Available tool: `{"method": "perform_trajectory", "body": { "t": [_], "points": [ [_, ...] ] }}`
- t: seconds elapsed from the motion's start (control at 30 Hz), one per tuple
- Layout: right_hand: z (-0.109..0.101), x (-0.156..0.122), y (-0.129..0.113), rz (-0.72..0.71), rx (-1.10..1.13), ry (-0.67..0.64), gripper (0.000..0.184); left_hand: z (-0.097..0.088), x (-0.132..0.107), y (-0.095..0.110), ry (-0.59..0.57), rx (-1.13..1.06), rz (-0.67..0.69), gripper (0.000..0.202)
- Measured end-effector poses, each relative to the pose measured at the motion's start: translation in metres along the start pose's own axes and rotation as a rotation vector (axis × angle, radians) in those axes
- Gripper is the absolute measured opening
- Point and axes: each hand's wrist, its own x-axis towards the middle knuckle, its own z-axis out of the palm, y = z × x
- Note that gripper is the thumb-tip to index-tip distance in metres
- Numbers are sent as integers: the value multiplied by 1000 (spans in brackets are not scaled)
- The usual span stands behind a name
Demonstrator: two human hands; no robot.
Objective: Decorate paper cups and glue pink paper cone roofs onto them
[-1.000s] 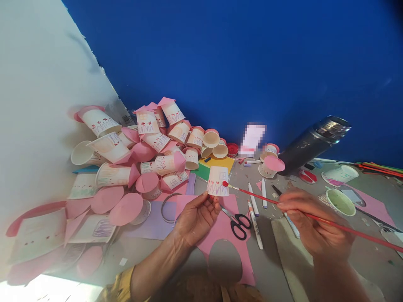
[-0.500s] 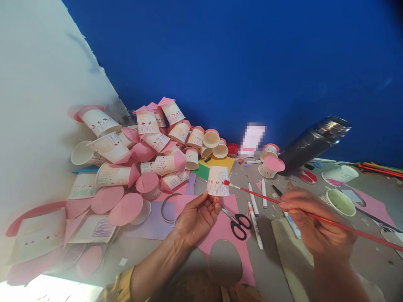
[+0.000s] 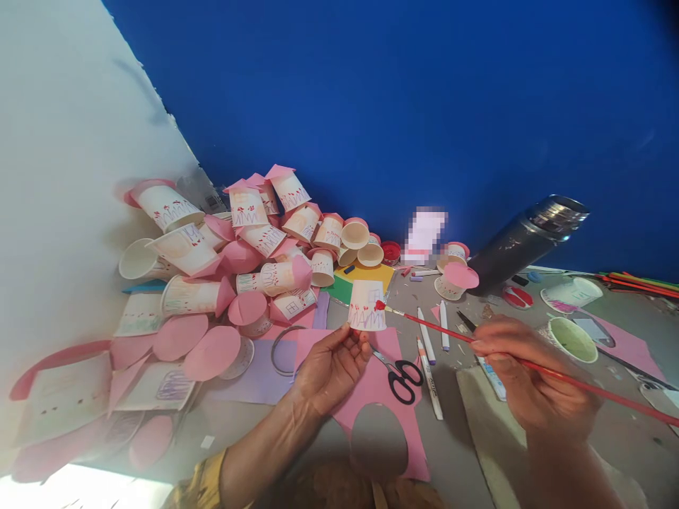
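Note:
My left hand [image 3: 335, 367] grips an upside-down white paper cup [image 3: 366, 300] by its lower rim. Purple zigzag strokes, red dabs and a drawn window mark the cup's side. A long red-handled paintbrush [image 3: 440, 328] is pinched in my right hand [image 3: 535, 375], its red-loaded tip at the right side of the cup. Below the cup, black-handled scissors [image 3: 406, 382] lie on a pink paper sheet [image 3: 350, 417] with a round hole cut from it. White markers [image 3: 431, 385] lie between my two hands.
Decorated paper cups with pink paper tops [image 3: 276, 276] are heaped at left against the wall. At back right a dark flask [image 3: 523, 244] leans. A cup with greenish insides [image 3: 573, 339] and an open red paint pot [image 3: 391, 252] stand on the grey table [image 3: 450, 452].
The brush tip has shifted very slightly left and up against the cup. Both hands stay almost where they were, still holding the cup and the brush.

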Motion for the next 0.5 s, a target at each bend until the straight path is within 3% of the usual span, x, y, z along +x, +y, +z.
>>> {"method": "perform_trajectory", "body": {
  "t": [0.5],
  "points": [
    [0, -1, 0, -2, -29, -12, 27, 2, -1, 1, 16, 1, -5, 27]
  ]
}}
